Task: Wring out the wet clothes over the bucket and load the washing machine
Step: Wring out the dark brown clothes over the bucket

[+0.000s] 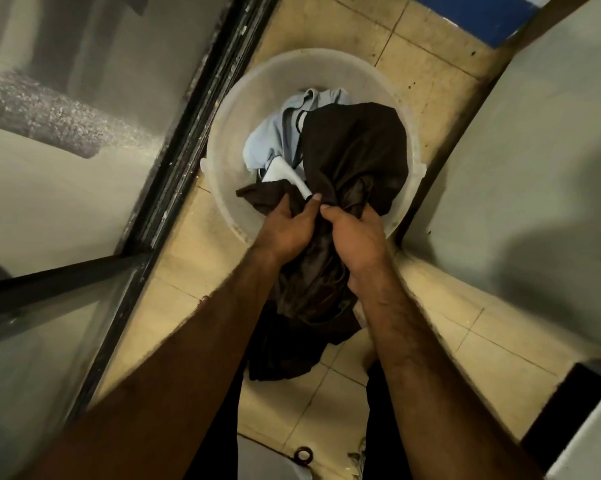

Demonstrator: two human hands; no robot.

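Arms: left arm (188, 358) and right arm (430, 341) reach forward and down, converging over the near rim, so any squeezed water should fall inside.
Glass door (67, 168): fills the left side, its dark frame running just beside the bucket.
Machine (534, 150): the pale grey body on the right is probably the washer; it stands close to the bucket, so a load would be a short swing. Its opening is not in view.
Floor (430, 81): beige tiles, a narrow strip between door and machine.
Bucket (223, 140): translucent, round, standing on the floor in front of the person; it catches the runoff.
Brown cloth (354, 147): the piece in work. One end bunches inside the bucket, the middle is gathered at the near rim, and the tail hangs outside toward the person.
Blue shirt (271, 140): lies in the bucket under and left of the brown cloth, waiting its turn.
Left hand (288, 230): fingers curled round the gathered brown cloth, thumb pointing forward.
Right hand (356, 242): also clenched on the brown cloth, just beside the left, thumbs nearly meeting; a grip set for twisting.
Stage: early, I judge; nothing shows as loaded.
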